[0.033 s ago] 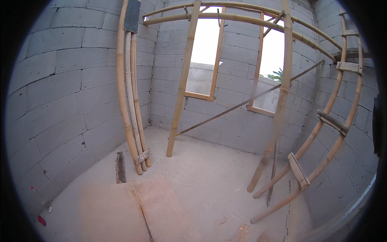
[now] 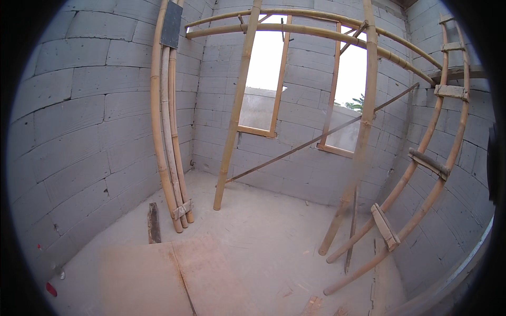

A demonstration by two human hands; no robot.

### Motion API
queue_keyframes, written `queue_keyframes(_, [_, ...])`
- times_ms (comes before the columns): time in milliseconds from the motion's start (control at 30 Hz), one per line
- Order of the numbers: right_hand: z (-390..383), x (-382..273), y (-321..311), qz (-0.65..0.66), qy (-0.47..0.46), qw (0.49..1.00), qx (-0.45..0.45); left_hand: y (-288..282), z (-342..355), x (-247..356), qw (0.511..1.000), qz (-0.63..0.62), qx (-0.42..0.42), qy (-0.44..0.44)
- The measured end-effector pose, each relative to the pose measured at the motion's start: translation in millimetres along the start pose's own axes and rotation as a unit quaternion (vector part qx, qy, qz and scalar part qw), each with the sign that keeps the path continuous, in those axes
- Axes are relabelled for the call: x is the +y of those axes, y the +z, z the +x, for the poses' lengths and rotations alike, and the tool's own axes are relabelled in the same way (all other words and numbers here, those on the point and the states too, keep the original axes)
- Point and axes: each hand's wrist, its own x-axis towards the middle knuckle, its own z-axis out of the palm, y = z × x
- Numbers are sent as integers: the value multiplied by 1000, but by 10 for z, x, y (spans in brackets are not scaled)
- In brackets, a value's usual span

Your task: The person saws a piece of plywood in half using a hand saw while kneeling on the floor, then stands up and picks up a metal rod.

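Note:
Neither of my hands shows in the head view, so nothing can be told of what they hold. A bamboo scaffold stands before the far wall, with a left post (image 2: 235, 116), a right post (image 2: 369, 68) and bamboo crossbars (image 2: 311, 32). A thin diagonal brace (image 2: 295, 149) runs between the posts. To the right, a bamboo ladder (image 2: 408, 181) with wooden rungs leans up toward the wall. On the left stands a bundle of bamboo poles (image 2: 169, 131), joined near the bottom by a small wood piece (image 2: 183, 209).
Grey block walls (image 2: 79, 126) enclose the room, with two wood-framed window openings (image 2: 256, 130) in the far one. Reddish boards (image 2: 142, 279) lie on the dusty floor (image 2: 253, 226), near a dark plank (image 2: 154, 224), wood scraps (image 2: 312, 304) and a red scrap (image 2: 51, 289).
The whole view has shifted slightly, so the scaffold, ladder and windows sit a little lower and further left. Nothing in the room itself has visibly moved.

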Motion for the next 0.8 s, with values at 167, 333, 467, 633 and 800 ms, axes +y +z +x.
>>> queue_keyframes(167, [-50,-162,-418,-27,24,999,-5,114,111,-17,1000,-10,2,20])
queue_keyframes(333, [-152,-214,-603,-53,45,997,-13,172,91,98,999,17,-4,26])
queue_keyframes(467, [-232,-180,-695,-70,59,996,-21,77,-58,334,997,50,-51,-13])
queue_keyframes(633, [-342,-227,-715,-78,65,994,-29,-22,-140,159,997,13,-47,52])
queue_keyframes(800, [-430,-246,-721,-88,68,993,-39,-43,-109,90,994,-8,-102,40])
